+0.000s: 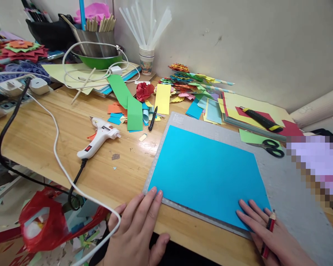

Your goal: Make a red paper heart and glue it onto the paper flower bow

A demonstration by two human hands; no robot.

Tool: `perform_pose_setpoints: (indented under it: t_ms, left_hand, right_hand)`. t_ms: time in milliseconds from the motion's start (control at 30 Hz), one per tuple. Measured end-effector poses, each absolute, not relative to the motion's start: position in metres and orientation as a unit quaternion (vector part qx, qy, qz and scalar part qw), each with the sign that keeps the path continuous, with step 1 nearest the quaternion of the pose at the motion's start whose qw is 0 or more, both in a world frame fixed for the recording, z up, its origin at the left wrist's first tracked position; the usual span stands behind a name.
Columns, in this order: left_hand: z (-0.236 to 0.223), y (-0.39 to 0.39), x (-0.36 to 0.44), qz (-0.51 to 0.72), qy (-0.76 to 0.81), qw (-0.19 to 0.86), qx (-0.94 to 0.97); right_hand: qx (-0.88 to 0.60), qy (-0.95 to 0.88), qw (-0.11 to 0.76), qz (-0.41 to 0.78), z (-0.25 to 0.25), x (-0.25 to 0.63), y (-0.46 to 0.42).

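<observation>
A sheet of blue paper (211,177) lies flat on a grey cutting mat (180,118). My left hand (138,221) is open, its fingertips resting on the sheet's near left corner and the mat's edge, with the thumb spread. At the near right corner, my right hand (272,232) presses its fingers on the paper. A dark red pencil (269,229) is held between its fingers, tip pointing up and away. Black-handled scissors (272,147) lie on the mat beyond the sheet, partly over a light green paper piece (249,136).
A white glue gun (98,138), a black pen (153,118) and paper scraps lie left of the mat. A utility knife (262,120) rests on stacked paper (238,101). A white cable (57,147) runs past my left hand. Behind stand a straw cup (146,61) and paper flowers (180,83).
</observation>
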State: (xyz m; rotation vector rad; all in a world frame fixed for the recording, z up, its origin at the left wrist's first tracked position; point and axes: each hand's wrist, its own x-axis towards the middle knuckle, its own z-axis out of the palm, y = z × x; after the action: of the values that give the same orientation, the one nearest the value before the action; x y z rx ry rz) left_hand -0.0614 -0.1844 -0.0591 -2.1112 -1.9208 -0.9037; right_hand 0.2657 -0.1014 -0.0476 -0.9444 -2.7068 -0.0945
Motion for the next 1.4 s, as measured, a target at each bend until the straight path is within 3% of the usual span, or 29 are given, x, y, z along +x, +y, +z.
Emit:
perform_pose_setpoints:
  t_ms: [633,967,1400]
  left_hand:
    - [-0.043,-0.172,-0.066,-0.318,-0.62,0.098,-0.71]
    - [-0.002,-0.108,-0.088,-0.197,-0.59,-0.092,-0.777]
    - [-0.017,-0.099,-0.095,-0.2,-0.577,-0.08,-0.788]
  right_hand:
    - [-0.363,-0.921,0.136,-0.022,-0.055,0.268,-0.105]
    - [-0.375,-0.916,0.141,0.003,-0.056,0.268,-0.108]
    - [-0.36,-0.917,0.16,0.064,-0.05,0.272,-0.106]
